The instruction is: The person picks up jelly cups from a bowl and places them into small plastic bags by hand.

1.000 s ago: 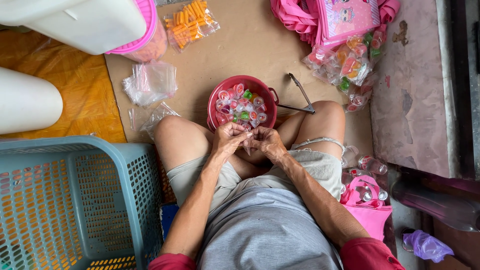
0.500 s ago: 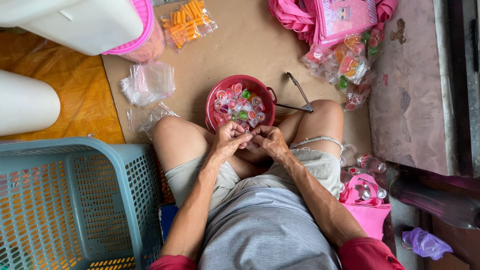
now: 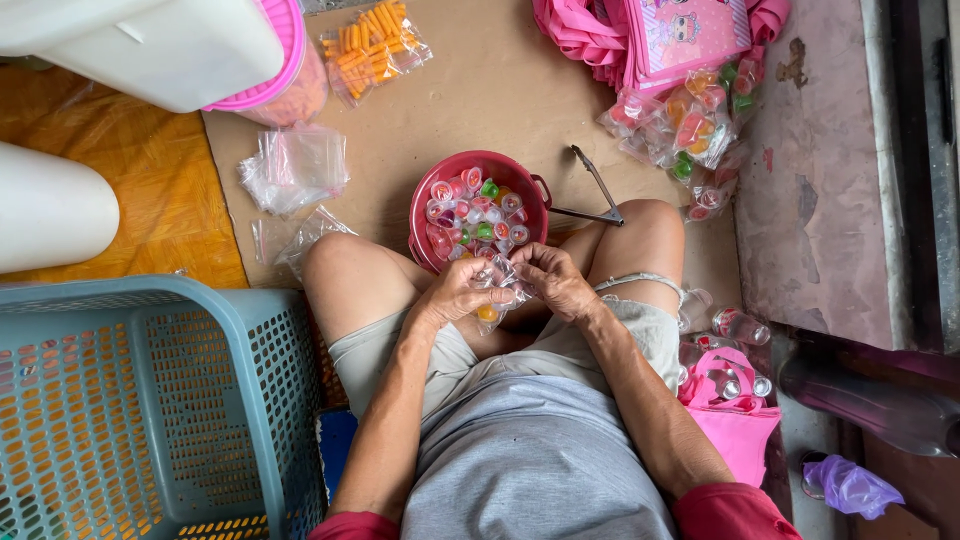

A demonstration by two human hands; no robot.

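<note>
Between the bent knees, just in front of the red bowl, a small clear bag of jelly cups is held by both hands. The left hand is cupped under and around the bag, its fingers curled and pressed against the plastic, with an orange cup showing at the bottom. The right hand is closed at the bag's upper edge, fingertips pinched on the film; whether the mouth is being twisted or only gathered cannot be told.

For the step to be done well, the bag's weight is best carried by the lower hand, so that the neck can be worked without strain on the thin film. The cups are best settled to the bottom first, so that enough loose plastic is left above them. The bowl is full of loose cups and sits touching the legs, so the work is best kept low and over the lap, where a dropped cup is caught.

Spare clear bags lie on the cardboard sheet to the left, metal tongs lie just beside the bowl, and filled bags are piled well apart at the upper right.
</note>
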